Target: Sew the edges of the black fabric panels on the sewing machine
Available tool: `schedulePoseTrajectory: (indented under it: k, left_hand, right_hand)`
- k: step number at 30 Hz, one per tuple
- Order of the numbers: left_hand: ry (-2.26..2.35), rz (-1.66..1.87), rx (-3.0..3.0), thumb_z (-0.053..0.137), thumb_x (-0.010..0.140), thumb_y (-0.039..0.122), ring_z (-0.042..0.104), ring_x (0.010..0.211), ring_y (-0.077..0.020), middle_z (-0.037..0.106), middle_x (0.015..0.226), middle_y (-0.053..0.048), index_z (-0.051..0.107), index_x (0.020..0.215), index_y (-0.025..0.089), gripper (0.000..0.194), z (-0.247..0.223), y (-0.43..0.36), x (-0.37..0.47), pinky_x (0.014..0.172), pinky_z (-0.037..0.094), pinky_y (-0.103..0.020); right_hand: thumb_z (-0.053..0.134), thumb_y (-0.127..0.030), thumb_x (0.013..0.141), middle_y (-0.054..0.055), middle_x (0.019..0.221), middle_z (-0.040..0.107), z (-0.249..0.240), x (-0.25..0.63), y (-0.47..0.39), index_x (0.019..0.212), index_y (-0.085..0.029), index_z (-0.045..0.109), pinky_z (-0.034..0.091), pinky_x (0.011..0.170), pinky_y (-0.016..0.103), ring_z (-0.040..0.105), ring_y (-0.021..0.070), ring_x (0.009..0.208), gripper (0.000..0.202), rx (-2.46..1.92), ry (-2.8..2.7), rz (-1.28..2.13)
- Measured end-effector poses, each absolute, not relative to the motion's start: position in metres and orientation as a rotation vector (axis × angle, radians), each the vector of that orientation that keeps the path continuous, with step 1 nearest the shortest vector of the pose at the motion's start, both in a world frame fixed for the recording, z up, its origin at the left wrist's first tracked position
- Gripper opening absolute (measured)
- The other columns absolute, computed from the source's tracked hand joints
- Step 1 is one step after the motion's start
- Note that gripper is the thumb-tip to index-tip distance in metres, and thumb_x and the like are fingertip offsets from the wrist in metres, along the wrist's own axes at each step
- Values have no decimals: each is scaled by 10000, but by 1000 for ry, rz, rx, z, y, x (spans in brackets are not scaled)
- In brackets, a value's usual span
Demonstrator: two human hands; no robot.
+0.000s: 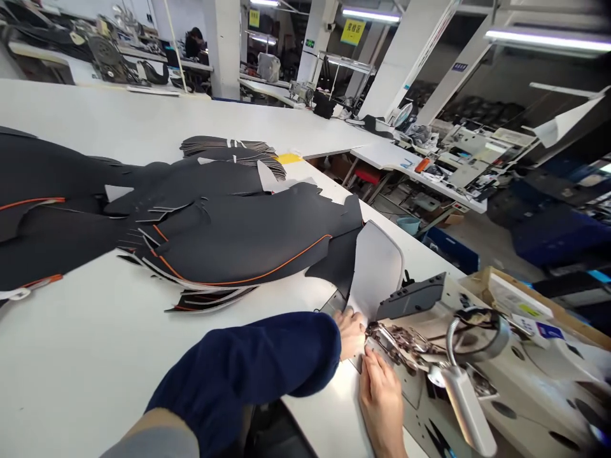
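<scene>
A sewing machine (477, 362) with a lamp on a bendable neck (470, 407) stands at the lower right. Beside its presser foot, my left hand (351, 332), in a dark blue sleeve, has bent fingers closed on the near end of a panel (379, 257) with a pale grey face. A dark piece (337, 254) lies against that panel. My right hand (380, 397) is just nearer to me, its fingers pressed together and their tips by the presser foot. What those fingertips hold, if anything, is hidden. The needle cannot be made out.
Dark cut panels with orange piping (248, 238) lie across the white table (86, 356). Farther back is a stack of dark pieces (229, 149) by a yellow sheet (289, 158). Scissors (439, 439) lie at the machine's near side. A person (194, 43) sits far off.
</scene>
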State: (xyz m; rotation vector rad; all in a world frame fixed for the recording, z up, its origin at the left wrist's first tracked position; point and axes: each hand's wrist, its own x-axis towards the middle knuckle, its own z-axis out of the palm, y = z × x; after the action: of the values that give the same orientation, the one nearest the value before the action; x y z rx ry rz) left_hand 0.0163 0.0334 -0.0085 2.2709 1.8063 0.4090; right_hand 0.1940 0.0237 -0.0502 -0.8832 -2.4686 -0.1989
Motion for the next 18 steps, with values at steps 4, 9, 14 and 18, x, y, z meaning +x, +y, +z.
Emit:
schedulePoseTrajectory:
  k: [4,9,14,18]
  left_hand:
    - [1843,455,2311,449,892,197,520,1005,-284,589,1011,-146,658,973,133,233,-15,35,19,744,480,-410]
    - [1695,440,2420,419,877,141,534,995,-289,610,1056,-160,662,990,140,267,-11,37,10,683,486,-396]
    - [1661,351,2407,508,844,216,575,988,-271,631,1074,-121,668,1016,117,256,8,38,-5,688,501,-334]
    - [1637,298,2162,506,839,205,614,1003,-213,681,1091,-52,691,1049,186,281,34,10,-38,792,503,-295]
  right_hand:
    - [388,-266,942,157,1152,656,-51,196,26,1126,-193,605,510,836,507,605,328,1049,293,-899,-2445,-172]
    - [428,-456,918,151,1169,656,-56,196,28,1017,-201,666,488,916,554,606,350,1070,363,-988,-2344,108]
    - [579,-570,807,93,1328,567,-41,187,-10,1158,-219,633,360,1095,525,505,339,1234,499,-1288,-1927,761]
    - [711,-529,706,51,1312,583,-15,167,-39,1147,-261,629,454,1032,483,528,328,1213,523,-1316,-1243,1370]
